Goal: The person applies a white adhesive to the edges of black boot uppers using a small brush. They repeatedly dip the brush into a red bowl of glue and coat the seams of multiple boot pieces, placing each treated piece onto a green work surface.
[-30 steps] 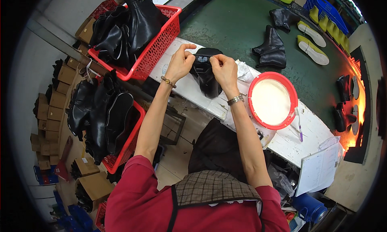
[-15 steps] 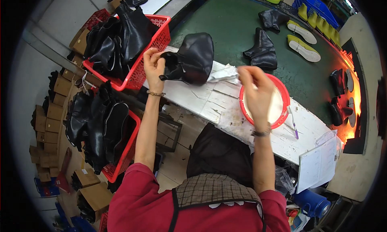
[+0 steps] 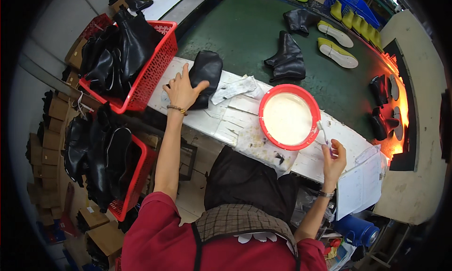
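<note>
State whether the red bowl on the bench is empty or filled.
Not empty: pale, creamy material spreads across the inside of the red bowl. From overhead, its depth cannot be told.

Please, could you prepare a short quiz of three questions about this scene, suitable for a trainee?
1. Which hand is at the brush?
2. True or false: the filling in the bowl is black.
3. How many yellow-green shoes show their whole sole: A) one, B) two, C) five?

Key: 1. The right hand. 2. False: the filling in the bowl is cream-white. 3. B.
</note>
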`<state>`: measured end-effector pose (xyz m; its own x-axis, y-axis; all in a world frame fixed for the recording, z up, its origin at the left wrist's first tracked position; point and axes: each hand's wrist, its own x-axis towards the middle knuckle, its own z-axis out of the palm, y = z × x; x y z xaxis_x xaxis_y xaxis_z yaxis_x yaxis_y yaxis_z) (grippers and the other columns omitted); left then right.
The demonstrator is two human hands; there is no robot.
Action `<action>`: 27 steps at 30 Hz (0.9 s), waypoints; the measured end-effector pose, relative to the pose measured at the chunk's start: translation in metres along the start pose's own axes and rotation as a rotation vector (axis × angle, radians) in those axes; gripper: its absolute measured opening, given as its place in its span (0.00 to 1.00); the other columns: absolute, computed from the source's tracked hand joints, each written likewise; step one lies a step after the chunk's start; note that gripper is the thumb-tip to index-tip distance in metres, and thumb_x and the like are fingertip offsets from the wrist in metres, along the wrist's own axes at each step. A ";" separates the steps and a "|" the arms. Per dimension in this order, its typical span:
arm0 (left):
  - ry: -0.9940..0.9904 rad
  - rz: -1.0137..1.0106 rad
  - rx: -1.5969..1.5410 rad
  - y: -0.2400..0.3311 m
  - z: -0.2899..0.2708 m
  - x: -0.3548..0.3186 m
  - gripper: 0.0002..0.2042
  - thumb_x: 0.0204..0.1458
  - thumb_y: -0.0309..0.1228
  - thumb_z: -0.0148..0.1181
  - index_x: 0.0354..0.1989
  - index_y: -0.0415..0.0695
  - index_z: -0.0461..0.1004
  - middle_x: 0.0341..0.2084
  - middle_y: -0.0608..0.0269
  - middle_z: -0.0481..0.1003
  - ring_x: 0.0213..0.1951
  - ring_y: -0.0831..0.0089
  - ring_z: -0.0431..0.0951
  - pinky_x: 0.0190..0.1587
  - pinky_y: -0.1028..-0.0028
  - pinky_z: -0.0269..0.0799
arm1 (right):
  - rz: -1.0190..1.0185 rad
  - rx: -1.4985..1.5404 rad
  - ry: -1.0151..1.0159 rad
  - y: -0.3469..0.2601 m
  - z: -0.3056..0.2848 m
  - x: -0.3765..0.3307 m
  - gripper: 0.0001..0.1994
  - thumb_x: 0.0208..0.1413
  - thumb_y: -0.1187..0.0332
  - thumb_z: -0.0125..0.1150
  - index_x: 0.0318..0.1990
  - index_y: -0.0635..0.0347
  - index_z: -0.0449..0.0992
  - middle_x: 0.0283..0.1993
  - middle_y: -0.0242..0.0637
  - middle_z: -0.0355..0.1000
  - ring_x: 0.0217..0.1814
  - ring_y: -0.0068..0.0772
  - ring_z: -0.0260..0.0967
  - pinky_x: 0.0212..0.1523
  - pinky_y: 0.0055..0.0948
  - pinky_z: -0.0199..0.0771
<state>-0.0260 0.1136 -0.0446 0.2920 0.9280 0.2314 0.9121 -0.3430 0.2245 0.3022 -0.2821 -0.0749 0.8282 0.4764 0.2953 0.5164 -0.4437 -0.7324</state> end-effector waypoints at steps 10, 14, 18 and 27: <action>0.119 0.201 -0.624 -0.044 0.001 0.036 0.31 0.54 0.49 0.72 0.56 0.35 0.77 0.40 0.54 0.85 0.41 0.63 0.86 0.46 0.65 0.79 | -0.089 0.265 0.014 -0.081 -0.007 0.004 0.07 0.61 0.75 0.66 0.45 0.65 0.83 0.40 0.35 0.80 0.37 0.24 0.75 0.41 0.25 0.75; -0.489 0.139 -1.368 -0.034 -0.048 0.008 0.23 0.71 0.46 0.52 0.55 0.35 0.78 0.40 0.62 0.82 0.40 0.77 0.82 0.43 0.76 0.78 | -0.023 0.596 -0.238 -0.127 0.000 0.002 0.10 0.60 0.77 0.66 0.49 0.65 0.82 0.45 0.37 0.81 0.42 0.25 0.77 0.44 0.24 0.76; -1.579 -0.086 -1.560 0.021 -0.058 -0.071 0.37 0.66 0.63 0.45 0.64 0.38 0.71 0.18 0.76 0.67 0.17 0.86 0.64 0.18 0.82 0.58 | -0.476 0.615 -0.257 -0.221 0.038 0.019 0.27 0.50 0.66 0.78 0.58 0.63 0.78 0.54 0.37 0.79 0.50 0.31 0.78 0.50 0.30 0.78; -1.410 0.211 -0.904 0.022 -0.097 -0.108 0.34 0.61 0.36 0.66 0.72 0.35 0.61 0.67 0.57 0.68 0.66 0.73 0.67 0.70 0.68 0.62 | -0.554 0.248 -0.564 -0.216 0.058 0.022 0.15 0.49 0.63 0.79 0.29 0.66 0.82 0.22 0.41 0.73 0.22 0.28 0.69 0.27 0.30 0.68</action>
<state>-0.0656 -0.0087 0.0267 0.8454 0.0849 -0.5274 0.5272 0.0266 0.8493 0.1963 -0.1320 0.0544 0.2003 0.9153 0.3494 0.6999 0.1158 -0.7048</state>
